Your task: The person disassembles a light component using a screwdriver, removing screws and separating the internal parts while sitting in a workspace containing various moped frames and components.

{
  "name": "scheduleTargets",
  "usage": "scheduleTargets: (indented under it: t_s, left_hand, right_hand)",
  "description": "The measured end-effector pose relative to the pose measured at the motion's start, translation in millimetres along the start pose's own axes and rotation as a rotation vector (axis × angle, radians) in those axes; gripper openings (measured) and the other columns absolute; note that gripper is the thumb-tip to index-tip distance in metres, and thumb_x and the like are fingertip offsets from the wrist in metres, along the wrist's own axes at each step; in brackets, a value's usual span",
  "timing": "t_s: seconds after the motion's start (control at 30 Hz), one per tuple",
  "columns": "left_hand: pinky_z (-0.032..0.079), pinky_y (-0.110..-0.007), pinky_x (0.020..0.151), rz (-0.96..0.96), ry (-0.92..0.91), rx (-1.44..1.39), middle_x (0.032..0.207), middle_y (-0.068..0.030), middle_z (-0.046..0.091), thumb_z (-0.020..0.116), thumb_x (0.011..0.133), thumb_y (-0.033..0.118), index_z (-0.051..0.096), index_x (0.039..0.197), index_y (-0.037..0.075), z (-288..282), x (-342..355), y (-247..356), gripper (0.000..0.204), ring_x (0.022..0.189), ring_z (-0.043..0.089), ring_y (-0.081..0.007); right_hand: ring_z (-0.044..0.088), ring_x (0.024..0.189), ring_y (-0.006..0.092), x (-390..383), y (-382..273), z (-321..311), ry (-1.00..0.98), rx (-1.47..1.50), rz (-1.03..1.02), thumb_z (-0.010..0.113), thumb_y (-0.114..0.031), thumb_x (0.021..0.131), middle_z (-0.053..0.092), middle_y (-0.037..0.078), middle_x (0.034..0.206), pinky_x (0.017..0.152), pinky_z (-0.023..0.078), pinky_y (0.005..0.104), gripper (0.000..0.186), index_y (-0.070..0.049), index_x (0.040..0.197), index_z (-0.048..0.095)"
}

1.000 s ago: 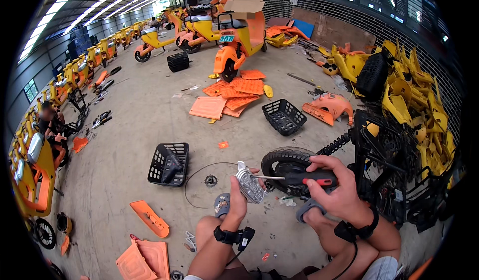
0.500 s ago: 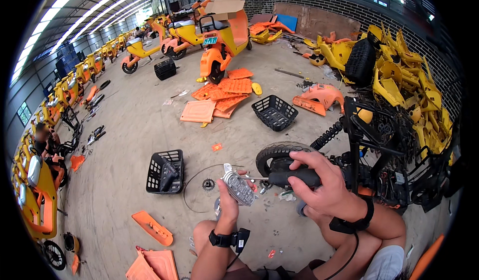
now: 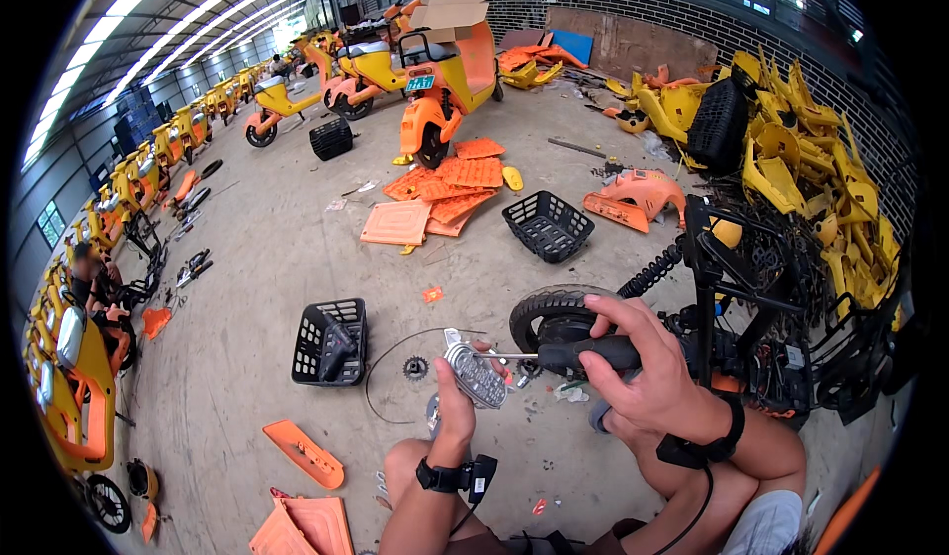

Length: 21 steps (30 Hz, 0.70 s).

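My left hand [image 3: 456,404] is closed around a silvery oval part [image 3: 478,375] with a ribbed, shiny face, which looks like a lamp. My right hand [image 3: 643,362] holds a screwdriver [image 3: 591,356] by its thick black handle, thumb and fingers around it. The metal shaft points left and reaches the edge of the silvery part; where exactly its tip sits I cannot tell. Both hands are held above the floor in front of my bent knees.
A bare scooter frame [image 3: 707,288] with its rear wheel [image 3: 534,313] stands at right. Black baskets [image 3: 301,367], [image 3: 550,227] lie on the concrete. Orange panels [image 3: 395,222] are stacked ahead, and yellow panels [image 3: 781,145] are heaped at far right. A person [image 3: 89,278] sits at far left.
The whole view has shifted very slightly. Both hands keep nearly the same pose, with the screwdriver still at the silvery part.
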<state>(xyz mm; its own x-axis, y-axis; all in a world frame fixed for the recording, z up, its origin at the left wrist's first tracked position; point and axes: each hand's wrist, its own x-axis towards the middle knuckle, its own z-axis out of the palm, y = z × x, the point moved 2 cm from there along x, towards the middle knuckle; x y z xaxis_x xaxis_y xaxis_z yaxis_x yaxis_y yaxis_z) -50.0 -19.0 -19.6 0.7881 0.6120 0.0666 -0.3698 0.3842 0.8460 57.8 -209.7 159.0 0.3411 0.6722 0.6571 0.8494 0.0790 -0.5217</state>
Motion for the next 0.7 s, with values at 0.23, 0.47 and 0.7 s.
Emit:
scheduleTargets:
  t_s: [0.23, 0.47, 0.7]
  left_hand:
    - [0.054, -0.033, 0.073, 0.004, 0.011, -0.011, 0.087, -0.0106, 0.063, 0.02, 0.093, 0.078, 0.051, 0.121, 0.001, 0.5, 0.2, 1.4, 0.088, 0.082, 0.067, -0.0226]
    - [0.055, -0.034, 0.07, -0.077, 0.031, -0.065, 0.079, -0.0116, 0.063, 0.015, 0.093, 0.077, 0.053, 0.114, 0.002, -4.4, 3.0, 2.1, 0.087, 0.076, 0.066, -0.0238]
    - [0.054, -0.036, 0.067, -0.102, 0.027, -0.067, 0.075, -0.0123, 0.062, 0.014, 0.094, 0.077, 0.056, 0.108, 0.0, -4.5, 4.6, 3.4, 0.088, 0.07, 0.066, -0.0254]
  right_hand:
    - [0.064, 0.078, 0.0256, 0.6, -1.0, -0.4, -0.025, -0.008, -0.021, 0.072, -0.002, 0.079, 0.059, 0.013, 0.099, 0.065, 0.054, 0.0334, 0.058, -0.005, 0.133, 0.053]
    - [0.062, 0.089, 0.0294, -4.4, -1.2, 6.8, -0.106, -0.018, -0.223, 0.076, -0.002, 0.074, 0.06, 0.014, 0.109, 0.075, 0.051, 0.0364, 0.062, -0.006, 0.133, 0.054]
    - [0.062, 0.088, 0.0288, 2.0, -10.2, 4.4, -0.095, -0.084, -0.281, 0.076, -0.003, 0.073, 0.061, 0.014, 0.11, 0.075, 0.05, 0.0362, 0.062, -0.004, 0.131, 0.055]
